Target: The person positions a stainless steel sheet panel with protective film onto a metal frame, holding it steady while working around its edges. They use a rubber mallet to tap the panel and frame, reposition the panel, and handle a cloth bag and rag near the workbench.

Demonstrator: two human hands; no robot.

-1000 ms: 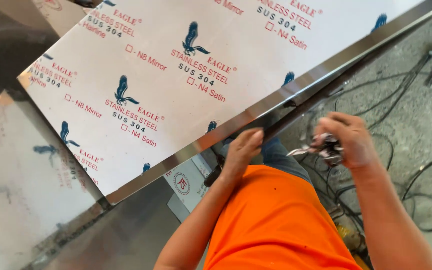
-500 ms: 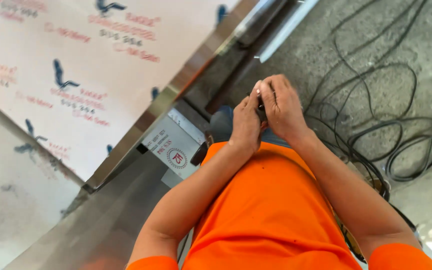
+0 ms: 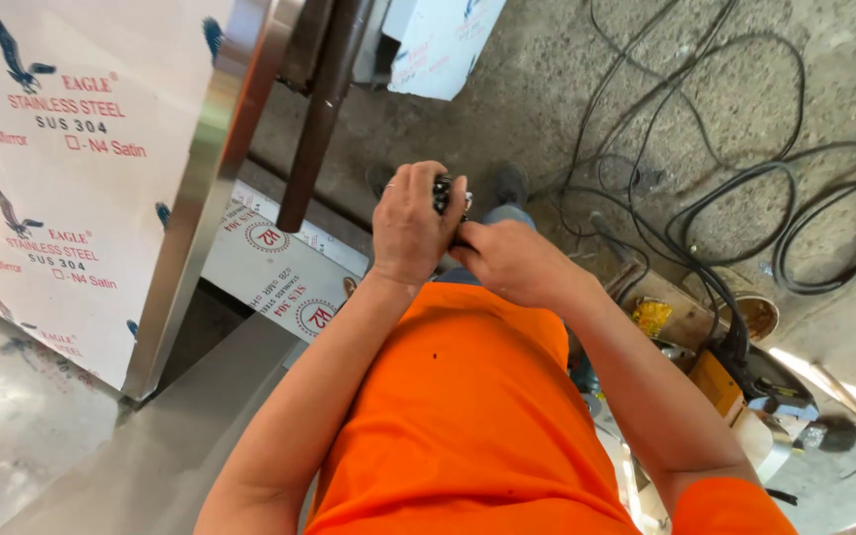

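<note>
While both hands meet in front of the orange shirt [image 3: 468, 416], the left hand [image 3: 410, 226] is clenched around a small dark tool [image 3: 445, 193], of which only the upper end shows above the fingers. The right hand [image 3: 507, 260] lies just beside and under it, fingers curled toward the tool's lower part; whether it actually grips the tool cannot be told, since the left hand covers the contact.

The tool appears to be a small metal implement, possibly pliers or a clamp, though too little shows to be sure. Judged by its look, it is stiff, fairly light and not fragile; bare metal could be slippery, so the body below the exposed end is the sound place to hold it. Its long axis seems to run away from the chest, the visible end pointing up the frame toward the concrete floor [image 3: 547, 89].

To the left, a stainless sheet in white protective film [image 3: 61, 178] stands on edge, its bare metal edge [image 3: 205, 188] facing the person. A brown tube [image 3: 321, 109] leans nearby. Black cables [image 3: 735, 198] loop across the floor toward the right edge, and a yellow power tool [image 3: 715, 381] lies at the lower right.
</note>
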